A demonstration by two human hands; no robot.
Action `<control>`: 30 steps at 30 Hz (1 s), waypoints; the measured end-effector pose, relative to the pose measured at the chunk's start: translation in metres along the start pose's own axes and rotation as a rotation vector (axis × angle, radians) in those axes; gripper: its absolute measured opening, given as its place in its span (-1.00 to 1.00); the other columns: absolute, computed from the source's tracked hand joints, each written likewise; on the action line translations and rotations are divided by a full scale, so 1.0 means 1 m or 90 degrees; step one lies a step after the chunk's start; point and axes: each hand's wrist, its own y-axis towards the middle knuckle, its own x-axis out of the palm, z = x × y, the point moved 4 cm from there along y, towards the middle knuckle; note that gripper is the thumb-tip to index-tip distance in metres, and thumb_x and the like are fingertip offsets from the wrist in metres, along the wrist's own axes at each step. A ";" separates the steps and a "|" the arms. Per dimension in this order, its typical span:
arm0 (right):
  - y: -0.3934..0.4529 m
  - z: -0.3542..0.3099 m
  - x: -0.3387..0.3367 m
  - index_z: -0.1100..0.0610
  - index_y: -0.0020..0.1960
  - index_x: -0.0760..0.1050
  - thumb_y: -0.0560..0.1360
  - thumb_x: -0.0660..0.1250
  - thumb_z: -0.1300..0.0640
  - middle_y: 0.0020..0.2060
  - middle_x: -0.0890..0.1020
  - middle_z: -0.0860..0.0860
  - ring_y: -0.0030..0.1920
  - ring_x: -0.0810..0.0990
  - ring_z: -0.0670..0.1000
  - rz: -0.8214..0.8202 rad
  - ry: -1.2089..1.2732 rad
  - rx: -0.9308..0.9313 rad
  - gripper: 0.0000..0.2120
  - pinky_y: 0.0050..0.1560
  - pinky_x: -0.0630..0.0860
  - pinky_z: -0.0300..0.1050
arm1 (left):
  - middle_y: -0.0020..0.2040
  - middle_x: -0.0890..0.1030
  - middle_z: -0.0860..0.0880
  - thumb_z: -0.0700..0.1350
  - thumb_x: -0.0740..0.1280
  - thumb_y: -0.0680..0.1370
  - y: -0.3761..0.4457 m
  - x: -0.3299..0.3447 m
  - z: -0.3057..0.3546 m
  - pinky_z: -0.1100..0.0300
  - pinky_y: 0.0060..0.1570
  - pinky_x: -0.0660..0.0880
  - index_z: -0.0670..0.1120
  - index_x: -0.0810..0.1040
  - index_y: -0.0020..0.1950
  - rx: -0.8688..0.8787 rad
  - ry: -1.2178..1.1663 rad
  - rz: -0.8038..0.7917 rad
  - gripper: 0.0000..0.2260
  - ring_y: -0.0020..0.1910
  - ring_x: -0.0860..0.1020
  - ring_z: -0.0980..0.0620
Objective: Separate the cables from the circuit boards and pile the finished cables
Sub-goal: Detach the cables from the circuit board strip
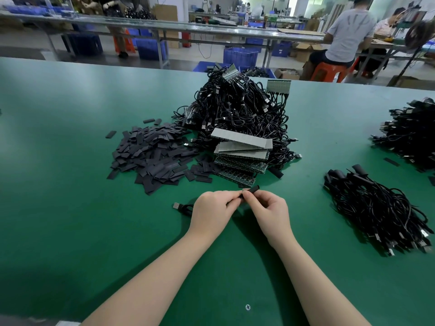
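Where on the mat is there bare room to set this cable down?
Bare green mat lies left of the black sleeve scraps, and between the right hand and the finished cable bundle. The near mat beside the forearms is open too. It is crowded ahead: the tangled cable heap and stacked boards sit just past the fingers.

One head-worn view looks forward and down, close over the green table (70, 208).
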 end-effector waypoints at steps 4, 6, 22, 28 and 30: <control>-0.001 -0.002 0.002 -0.01 -0.30 0.63 0.53 0.44 0.03 -0.49 0.50 -0.13 -0.43 0.36 -0.14 -0.016 0.002 0.004 -0.78 -0.40 0.31 -0.30 | 0.02 0.70 0.08 -0.06 0.39 0.54 0.001 0.000 -0.001 0.10 -0.03 0.52 0.08 0.66 0.17 -0.004 -0.013 -0.010 -0.79 -0.05 0.63 0.04; -0.002 -0.004 0.003 -0.03 -0.25 0.65 0.53 0.43 0.04 -0.47 0.56 -0.12 -0.42 0.41 -0.15 -0.017 -0.007 0.001 -0.82 -0.38 0.34 -0.31 | 0.02 0.70 0.08 -0.07 0.39 0.54 0.001 -0.001 -0.001 0.11 -0.04 0.52 0.08 0.66 0.17 -0.004 -0.018 -0.012 -0.78 -0.05 0.63 0.05; -0.009 -0.005 -0.004 -0.11 0.25 0.58 0.53 0.44 0.20 -0.20 0.69 -0.29 -0.17 0.61 -0.32 0.097 0.026 -0.060 -0.65 -0.14 0.42 -0.53 | 0.03 0.70 0.04 -0.08 0.36 0.55 0.000 0.003 0.004 0.11 -0.03 0.52 0.04 0.64 0.22 0.026 0.012 -0.030 -0.76 -0.05 0.63 0.02; -0.008 -0.003 -0.005 -0.23 0.17 0.56 0.54 0.44 0.17 -0.23 0.67 -0.34 -0.27 0.56 -0.31 0.094 0.020 -0.055 -0.66 -0.20 0.41 -0.51 | -0.05 0.72 0.02 -0.11 0.40 0.53 -0.001 0.002 0.003 0.15 -0.14 0.51 0.00 0.66 0.19 0.052 0.033 0.006 -0.77 -0.18 0.63 -0.05; -0.008 -0.001 -0.005 -0.22 0.18 0.57 0.53 0.44 0.15 -0.23 0.67 -0.32 -0.31 0.53 -0.30 0.087 0.022 -0.050 -0.67 -0.20 0.41 -0.49 | -0.05 0.72 0.03 -0.11 0.41 0.53 -0.001 0.002 0.002 0.16 -0.15 0.51 0.00 0.65 0.19 0.052 0.033 0.013 -0.76 -0.19 0.63 -0.05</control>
